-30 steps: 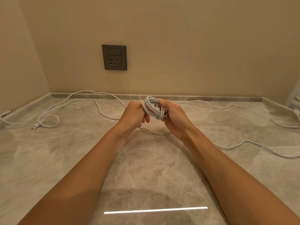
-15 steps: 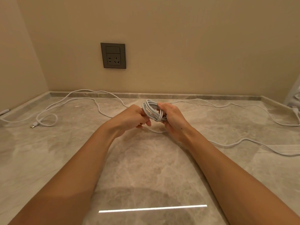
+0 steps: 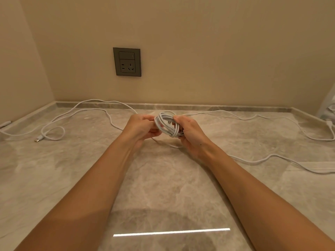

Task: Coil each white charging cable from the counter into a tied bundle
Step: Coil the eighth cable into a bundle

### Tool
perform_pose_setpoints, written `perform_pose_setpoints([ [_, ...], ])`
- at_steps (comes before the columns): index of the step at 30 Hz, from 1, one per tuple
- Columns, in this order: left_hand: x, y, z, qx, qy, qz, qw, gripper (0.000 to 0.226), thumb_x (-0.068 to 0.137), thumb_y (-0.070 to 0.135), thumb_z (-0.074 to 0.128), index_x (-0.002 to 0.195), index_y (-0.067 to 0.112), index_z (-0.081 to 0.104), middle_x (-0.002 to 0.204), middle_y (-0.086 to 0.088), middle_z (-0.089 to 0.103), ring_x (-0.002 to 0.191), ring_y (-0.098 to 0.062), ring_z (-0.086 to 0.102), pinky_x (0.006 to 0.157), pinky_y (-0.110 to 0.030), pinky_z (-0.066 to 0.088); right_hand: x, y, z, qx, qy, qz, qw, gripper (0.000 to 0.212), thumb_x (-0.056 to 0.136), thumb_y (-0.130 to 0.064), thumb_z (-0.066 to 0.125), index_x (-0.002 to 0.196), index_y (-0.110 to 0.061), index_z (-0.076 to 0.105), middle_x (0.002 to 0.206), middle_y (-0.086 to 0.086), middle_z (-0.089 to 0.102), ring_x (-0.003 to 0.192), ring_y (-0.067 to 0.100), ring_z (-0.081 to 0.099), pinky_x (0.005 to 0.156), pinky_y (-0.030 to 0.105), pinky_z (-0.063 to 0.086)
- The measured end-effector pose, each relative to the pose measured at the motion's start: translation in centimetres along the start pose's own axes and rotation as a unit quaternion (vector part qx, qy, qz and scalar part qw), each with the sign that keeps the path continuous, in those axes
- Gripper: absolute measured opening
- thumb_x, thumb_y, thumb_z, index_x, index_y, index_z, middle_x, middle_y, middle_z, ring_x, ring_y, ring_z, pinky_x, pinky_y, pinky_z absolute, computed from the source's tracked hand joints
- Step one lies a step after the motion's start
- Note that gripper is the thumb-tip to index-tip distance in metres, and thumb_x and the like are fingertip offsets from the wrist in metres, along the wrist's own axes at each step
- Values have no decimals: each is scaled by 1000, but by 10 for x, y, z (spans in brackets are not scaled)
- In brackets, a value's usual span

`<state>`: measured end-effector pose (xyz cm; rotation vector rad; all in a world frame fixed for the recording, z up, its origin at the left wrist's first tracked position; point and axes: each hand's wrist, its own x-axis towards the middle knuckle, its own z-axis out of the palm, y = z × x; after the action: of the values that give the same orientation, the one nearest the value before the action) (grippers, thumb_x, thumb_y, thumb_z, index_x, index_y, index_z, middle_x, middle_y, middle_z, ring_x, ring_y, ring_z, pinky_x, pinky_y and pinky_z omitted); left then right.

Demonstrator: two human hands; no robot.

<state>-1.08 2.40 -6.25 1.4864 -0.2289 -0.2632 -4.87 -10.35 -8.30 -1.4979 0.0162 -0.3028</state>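
A coiled white cable bundle [image 3: 167,125] is held above the middle of the marble counter [image 3: 163,187]. My right hand [image 3: 190,132] grips its right side with fingers wrapped around the loops. At the bundle's left side, my left hand [image 3: 140,126] pinches it; what sits between those fingertips is hidden. A loose white cable [image 3: 54,132] lies on the left of the counter, with a small loop and a plug end. Another loose white cable [image 3: 262,160] snakes across the right side.
A dark wall socket [image 3: 126,61] is set in the beige back wall. A low stone ledge [image 3: 217,106] runs along the counter's back. Something white [image 3: 329,107] stands at the far right edge. A bright light streak reflects near the counter's front.
The left hand has shifted slightly on the bundle's left side, and both hands stay close together on the coil. The loose cables have not moved.
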Motion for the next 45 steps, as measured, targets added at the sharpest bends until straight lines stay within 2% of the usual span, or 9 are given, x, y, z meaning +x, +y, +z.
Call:
perform_pose_setpoints([
  [4,-1,-5,6,-141,-9,-31,990,21,84,-10,51,80,7,63,56,0,67,55,-10,61,50,-17,52,3,1,4,31,5,7,999,36,99,-12,36,117,13,54,88,16,56,69,14,52,62,23,43],
  [9,-4,-12,19,-174,5,-44,984,22,84,-3,56,80,17,61,75,2,62,68,-4,54,62,-20,36,0,-2,0,17,-12,12,1000,32,100,-15,32,98,-4,63,77,5,59,56,3,55,56,16,44],
  [14,-6,-11,21,-163,22,-33,986,26,80,-7,57,73,18,59,68,2,61,65,-6,51,60,-21,34,-2,-2,2,8,-28,37,999,36,101,-18,31,104,-3,63,75,4,57,56,5,51,54,16,41],
  [21,-10,-10,19,54,-5,123,991,25,79,-10,63,74,12,53,68,-5,60,51,-7,59,48,-18,52,-8,-7,1,57,-35,69,995,30,100,-16,32,102,-3,59,79,8,57,61,10,51,49,14,43],
  [25,-9,-16,21,80,-10,149,986,25,77,-8,66,76,12,52,87,-11,59,70,-20,59,49,-21,54,-9,-6,1,89,-42,90,991,39,99,-15,33,122,7,55,104,18,60,77,21,58,57,22,52],
  [28,-3,-18,19,153,-4,183,971,32,80,-9,62,71,15,43,74,-6,58,63,-18,57,47,-24,50,-9,-6,0,91,-37,87,991,38,99,-15,34,120,6,56,93,15,61,74,19,57,64,29,49],
  [33,3,-12,14,295,-1,245,924,37,76,-10,54,66,19,34,58,4,46,51,-13,38,48,-23,32,-5,-8,-1,11,-35,66,997,28,98,-13,35,105,-5,61,79,3,59,69,11,53,67,24,42],
  [40,5,-11,9,361,-22,213,908,36,80,-4,56,70,19,31,65,2,45,58,-14,38,47,-20,31,-6,-8,1,-26,-56,108,992,25,96,-14,40,86,-8,62,71,5,60,51,8,57,43,14,42],
  [45,6,-9,9,386,-41,179,904,29,81,-4,52,78,15,30,68,-1,45,57,-11,39,41,-15,31,-5,-7,1,-40,-43,105,993,23,94,-14,44,96,-3,65,76,9,64,59,14,60,45,16,44],
])
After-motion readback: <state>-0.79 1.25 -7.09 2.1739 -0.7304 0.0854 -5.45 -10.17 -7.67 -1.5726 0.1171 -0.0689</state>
